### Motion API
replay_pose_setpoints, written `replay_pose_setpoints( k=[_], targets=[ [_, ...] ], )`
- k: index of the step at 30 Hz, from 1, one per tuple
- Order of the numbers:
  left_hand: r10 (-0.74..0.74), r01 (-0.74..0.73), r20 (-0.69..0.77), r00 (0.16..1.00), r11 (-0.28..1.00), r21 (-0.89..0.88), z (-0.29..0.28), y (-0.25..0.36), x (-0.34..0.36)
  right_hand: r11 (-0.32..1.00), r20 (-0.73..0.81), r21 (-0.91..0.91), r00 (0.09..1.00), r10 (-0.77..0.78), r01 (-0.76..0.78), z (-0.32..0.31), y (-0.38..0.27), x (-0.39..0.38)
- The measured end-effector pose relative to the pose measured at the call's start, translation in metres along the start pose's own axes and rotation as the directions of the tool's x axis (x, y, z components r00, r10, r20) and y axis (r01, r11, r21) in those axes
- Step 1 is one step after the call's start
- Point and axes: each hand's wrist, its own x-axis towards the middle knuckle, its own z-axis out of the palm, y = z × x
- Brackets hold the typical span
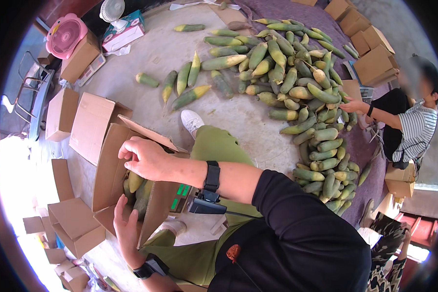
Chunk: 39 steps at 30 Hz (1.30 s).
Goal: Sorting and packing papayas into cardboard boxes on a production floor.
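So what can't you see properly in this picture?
Head view only:
- Inside of the cardboard box: its flaps and the right hand hide most of the green stalks packed there.
- Left hand: its fingertips are hidden inside the box.
- Weighing scale: mostly covered by the box and forearm.
- Stalk pile: far stalks too small to count.

The cardboard box [113, 165] walls hide most of the green stalks [134, 182] inside (count unclear); the scale [182, 194] sits partly behind a flap.
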Motion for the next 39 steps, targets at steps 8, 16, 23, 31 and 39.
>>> replay_pose_setpoints(
  k=[8,16,23,31,39],
  targets=[
    [0.004,-0.006,-0.015,1.0,0.993,-0.114,0.008,-0.015,0.004,1.0,0.0,-0.001,1.0,-0.017,0.017,0.001,0.0,0.0],
    [-0.025,0.029,0.024,0.999,0.984,-0.176,0.01,-0.018,0.008,1.0,0.015,0.0,1.0,-0.011,0.011,0.001,-0.001,-0.001],
    [-0.049,0.055,0.037,0.998,0.983,-0.174,0.014,-0.014,0.009,1.0,0.021,-0.011,1.0,-0.018,0.018,0.0,0.0,-0.002],
    [-0.053,0.06,0.055,0.997,0.988,-0.139,0.017,-0.014,0.011,0.999,0.007,0.039,1.0,0.01,-0.01,0.001,-0.003,-0.003],
    [-0.013,0.017,0.057,0.998,0.997,-0.072,0.017,-0.022,0.015,0.999,0.011,0.017,0.999,-0.042,0.042,0.0,-0.001,-0.004]
  ],
)
